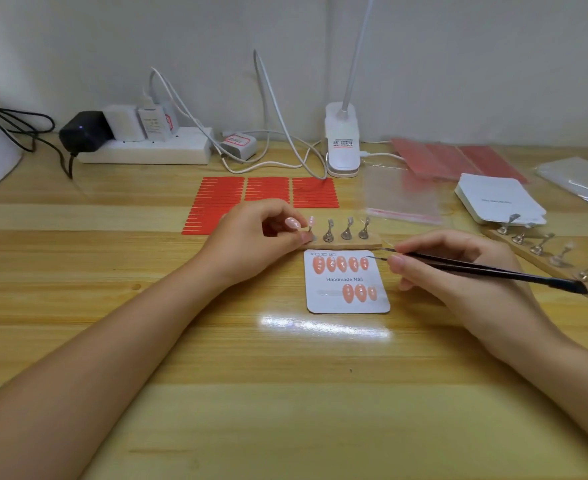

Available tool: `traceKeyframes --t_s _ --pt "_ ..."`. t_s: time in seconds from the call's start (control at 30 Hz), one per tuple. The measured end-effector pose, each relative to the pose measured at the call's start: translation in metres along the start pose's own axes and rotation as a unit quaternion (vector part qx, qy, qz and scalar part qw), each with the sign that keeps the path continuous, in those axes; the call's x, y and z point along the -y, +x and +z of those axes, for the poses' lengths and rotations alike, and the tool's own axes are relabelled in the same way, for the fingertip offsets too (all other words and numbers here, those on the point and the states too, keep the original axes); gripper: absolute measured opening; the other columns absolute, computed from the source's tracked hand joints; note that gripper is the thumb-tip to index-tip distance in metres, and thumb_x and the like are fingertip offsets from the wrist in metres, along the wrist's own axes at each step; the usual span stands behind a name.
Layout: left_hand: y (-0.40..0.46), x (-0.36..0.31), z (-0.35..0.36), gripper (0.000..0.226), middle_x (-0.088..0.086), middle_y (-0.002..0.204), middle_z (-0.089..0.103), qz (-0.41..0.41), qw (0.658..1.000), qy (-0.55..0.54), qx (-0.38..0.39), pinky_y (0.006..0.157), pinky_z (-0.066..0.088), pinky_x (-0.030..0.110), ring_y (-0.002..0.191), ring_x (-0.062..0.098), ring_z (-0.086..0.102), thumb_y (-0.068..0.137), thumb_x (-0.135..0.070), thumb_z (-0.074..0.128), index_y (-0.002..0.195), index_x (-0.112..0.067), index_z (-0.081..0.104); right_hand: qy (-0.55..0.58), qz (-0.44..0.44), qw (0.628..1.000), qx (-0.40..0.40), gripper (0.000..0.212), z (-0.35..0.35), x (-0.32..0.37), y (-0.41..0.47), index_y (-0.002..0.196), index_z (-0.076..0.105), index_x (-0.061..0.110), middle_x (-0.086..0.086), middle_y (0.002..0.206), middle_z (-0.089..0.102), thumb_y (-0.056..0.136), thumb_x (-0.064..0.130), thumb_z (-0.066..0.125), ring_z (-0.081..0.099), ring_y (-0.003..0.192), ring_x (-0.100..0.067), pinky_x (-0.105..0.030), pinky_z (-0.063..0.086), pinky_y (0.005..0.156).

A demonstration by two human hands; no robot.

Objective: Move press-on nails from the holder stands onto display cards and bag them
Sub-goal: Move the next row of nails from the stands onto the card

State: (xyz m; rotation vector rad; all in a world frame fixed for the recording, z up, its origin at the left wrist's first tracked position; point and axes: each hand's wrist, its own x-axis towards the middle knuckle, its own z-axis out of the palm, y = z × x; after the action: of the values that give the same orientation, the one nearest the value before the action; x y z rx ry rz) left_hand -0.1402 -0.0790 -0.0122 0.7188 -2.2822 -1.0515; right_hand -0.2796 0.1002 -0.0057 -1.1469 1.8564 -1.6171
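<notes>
Head view: a wooden desk (pixel 285 393) seen from above, both forearms reaching in.
Left hand (pixel 251 233): fingers curled, fingertips pinching the leftmost metal stand on the near wooden holder (pixel 341 242), touching the pale pink nail (pixel 311 221) that sits on it.
Near holder: the three other stands (pixel 346 230) to the right carry no nail.
Right hand (pixel 458 268): closed round black tweezers (pixel 486 270), whose tips are parted, grip nothing, and point left at the card's upper right corner.
Card (pixel 346 306): white, printed "Handmade Nail", lying flat just in front of the near holder; five peach nails (pixel 341 264) in the top row, three (pixel 360 292) in the lower row, with bare space at that row's left.
Second holder (pixel 548 254): off to the right, angled, its stands bare as far as I can tell.
Card stack (pixel 500 200): white, behind the second holder.
Clear bags (pixel 401 195): flat, behind the near holder on the right.
Red strips (pixel 268 192): sheets lying behind the left hand.
Back edge: power strip (pixel 143 150) with plugs, clip lamp (pixel 342 143), white cables.
</notes>
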Motion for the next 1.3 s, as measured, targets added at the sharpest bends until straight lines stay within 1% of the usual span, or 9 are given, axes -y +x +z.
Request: traceKeyframes --t_s 0.07,0.17,0.3,0.37,0.43,0.83,0.97,1.13,1.3 --pt "0.001 0.0 -0.001 0.014 -0.014 0.078 0.065 -0.002 1.0 -0.005 0.006 0.067 0.04 0.01 0.068 -0.006 0.055 0.077 -0.019 0.073 0.078 -0.03 0.065 0.02 -0.016 1.0 -0.01 0.016 0.0 -0.001 0.0 0.078 0.071 0.02 0.005 0.07 0.073 0.063 0.025 0.073 0.069 0.063 -0.008 -0.011 0.05 0.057" --pt "0.002 0.0 -0.001 0.014 -0.014 0.073 0.06 -0.011 1.0 -0.003 0.02 0.07 0.039 0.016 0.066 -0.004 0.053 0.077 -0.021 0.073 0.086 -0.03 0.066 0.034 -0.026 0.999 -0.021 0.02 0.001 0.0 0.0 0.084 0.067 0.016 0.004 0.074 0.074 0.066 0.022 0.072 0.071 0.069 -0.011 -0.011 0.05 0.061" --pt "0.003 -0.002 0.0 0.013 -0.015 0.072 0.059 -0.027 0.999 0.009 0.044 0.099 0.037 0.035 0.074 0.002 0.054 0.077 -0.027 0.073 0.086 -0.033 0.067 0.046 -0.028 0.998 -0.012 0.024 0.003 0.003 0.0 0.086 0.063 0.013 0.004 0.077 0.074 0.065 0.023 0.071 0.071 0.075 -0.01 -0.011 0.05 0.064" --pt "0.003 -0.004 0.0 0.009 -0.017 0.075 0.062 -0.034 0.998 0.007 0.048 0.105 0.034 0.044 0.081 0.006 0.057 0.078 -0.027 0.072 0.081 -0.034 0.067 0.041 -0.03 0.999 -0.005 0.025 0.003 0.003 0.001 0.085 0.062 0.013 0.004 0.076 0.074 0.064 0.023 0.072 0.071 0.075 -0.008 -0.01 0.05 0.063" --pt "0.003 -0.004 0.0 0.012 -0.019 0.079 0.064 -0.037 0.998 0.005 0.042 0.105 0.033 0.046 0.086 0.007 0.059 0.078 -0.026 0.072 0.074 -0.036 0.066 0.041 -0.029 0.999 -0.001 0.026 0.002 0.003 0.002 0.085 0.062 0.013 0.004 0.075 0.074 0.062 0.022 0.073 0.071 0.074 -0.007 -0.01 0.05 0.062" --pt "0.004 -0.005 0.001 0.013 -0.022 0.066 0.061 -0.04 0.999 0.006 0.023 0.101 0.037 0.046 0.074 0.002 0.056 0.074 -0.031 0.074 0.068 -0.037 0.064 -0.014 -0.134 0.991 -0.007 0.013 0.027 0.016 0.042 0.081 0.067 0.021 0.012 0.075 0.07 0.071 0.024 0.075 0.066 0.071 0.002 -0.008 0.047 0.06" --pt "0.005 -0.002 0.002 0.015 -0.02 0.064 0.061 -0.033 0.999 0.005 0.018 0.098 0.041 0.045 0.07 0.002 0.055 0.074 -0.03 0.075 0.067 -0.037 0.064 -0.073 -0.158 0.985 0.007 0.011 0.039 0.001 0.044 0.079 0.067 0.021 0.008 0.081 0.068 0.074 0.015 0.076 0.064 0.079 -0.004 -0.027 0.051 0.077" --pt "0.005 0.0 0.001 0.015 -0.029 0.057 0.058 -0.026 0.999 0.005 0.024 0.093 0.04 0.043 0.067 0.0 0.053 0.074 -0.031 0.075 0.067 -0.037 0.064 -0.099 -0.208 0.973 0.034 0.011 0.037 -0.006 0.046 0.082 0.07 0.006 0.001 0.086 0.068 0.073 0.008 0.076 0.062 0.085 -0.004 -0.011 0.042 0.078" --pt "0.005 0.0 0.002 0.016 -0.029 0.058 0.059 -0.023 0.999 0.011 0.022 0.094 0.039 0.043 0.067 -0.004 0.053 0.074 -0.031 0.075 0.065 -0.038 0.063 -0.107 -0.211 0.971 0.039 0.01 0.037 -0.006 0.045 0.08 0.07 0.007 0.0 0.087 0.068 0.073 0.007 0.076 0.062 0.085 -0.004 -0.016 0.044 0.08"
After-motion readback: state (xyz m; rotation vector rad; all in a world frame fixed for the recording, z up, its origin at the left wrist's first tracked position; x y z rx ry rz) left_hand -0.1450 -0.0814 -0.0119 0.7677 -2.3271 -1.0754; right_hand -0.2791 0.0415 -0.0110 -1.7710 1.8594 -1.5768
